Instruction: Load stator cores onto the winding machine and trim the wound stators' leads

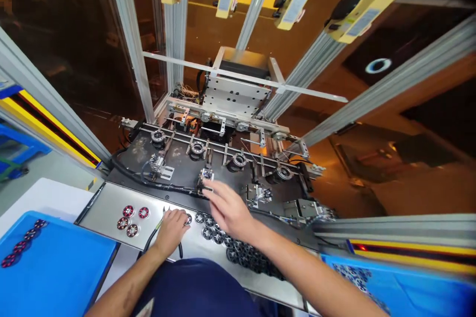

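Note:
My left hand (172, 230) rests low over the metal tray, fingers curled, with its fingertips on a small black round motor stator (189, 219). Beneath that hand lies a pair of pliers (156, 229); its jaws and handle ends show while the middle is hidden. My right hand (229, 209) is raised above the tray's back edge, fingers stretched forward and nothing visible in them. Its fingertips are nearest a small metal fixture (206, 174) on the black machine bed. Several black stators (208, 234) lie under and beside the right hand. Red-wound stators (128, 211) sit apart on the left.
The metal tray (106, 208) runs along the machine front. Round holders (197, 148) line the black bed. A blue bin (55, 262) with red-wound stators stands left, another blue bin (405, 282) with parts right. Yellow tool units (293, 7) hang overhead; frame posts (130, 34) flank the opening.

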The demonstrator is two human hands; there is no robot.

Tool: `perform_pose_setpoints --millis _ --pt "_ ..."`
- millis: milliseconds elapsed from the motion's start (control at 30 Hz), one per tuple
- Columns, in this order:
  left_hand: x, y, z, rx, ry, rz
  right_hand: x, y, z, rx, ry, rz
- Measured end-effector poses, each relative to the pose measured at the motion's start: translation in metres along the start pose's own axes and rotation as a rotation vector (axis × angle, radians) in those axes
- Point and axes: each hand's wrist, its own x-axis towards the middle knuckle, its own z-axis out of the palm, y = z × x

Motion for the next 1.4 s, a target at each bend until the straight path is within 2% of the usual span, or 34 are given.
perform_pose_setpoints --millis 100,200,267,367,500,600,700,800,967,1167,1233,1300,1400 --pt "0.0 0.017 -0.025 -0.166 -0.038 -0.015 -0.033 -0.017 0.011 0.189 -0.091 0.173" --pt "-0.005 0.047 -0.058 -0.415 -0.157 -0.018 -0.031 -0.032 0.009 0.438 -0.152 0.284" --pt "-0.008 0.068 -0.074 -0.688 -0.248 -0.065 -0.02 -0.042 0.002 0.531 -0.122 0.292" --pt "-0.012 0.089 -0.077 -0.983 -0.259 -0.136 -0.008 -0.055 -0.007 0.524 0.011 0.26" --pt "-0.018 0.094 -0.061 -1.111 -0.066 -0.218 -0.005 -0.063 -0.009 0.4 0.157 0.214" --pt "-0.02 0.091 -0.057 -1.031 0.05 -0.262 -0.003 -0.058 -0.016 0.435 0.066 0.21" --pt "-0.022 0.09 -0.064 -0.886 0.099 -0.277 0.006 -0.043 -0.028 0.631 -0.157 0.277" --pt "-0.022 0.091 -0.071 -0.782 0.112 -0.284 0.017 -0.028 -0.035 0.849 -0.291 0.365" --pt "-0.022 0.085 -0.078 -0.712 0.067 -0.298 0.028 -0.016 -0.031 0.974 -0.444 0.381" --pt "-0.02 0.075 -0.08 -0.702 -0.03 -0.211 0.033 -0.008 -0.021 1.107 -0.672 0.267" --pt "-0.017 0.069 -0.075 -0.673 0.005 -0.19 0.047 0.006 -0.025 1.069 -0.694 0.288" --pt "-0.014 0.058 -0.066 -0.518 0.034 -0.155 0.07 0.029 -0.032 0.935 -0.665 0.296" --pt "-0.01 0.035 -0.041 -0.116 -0.041 0.049 0.113 0.078 -0.036 0.518 -0.571 0.293"
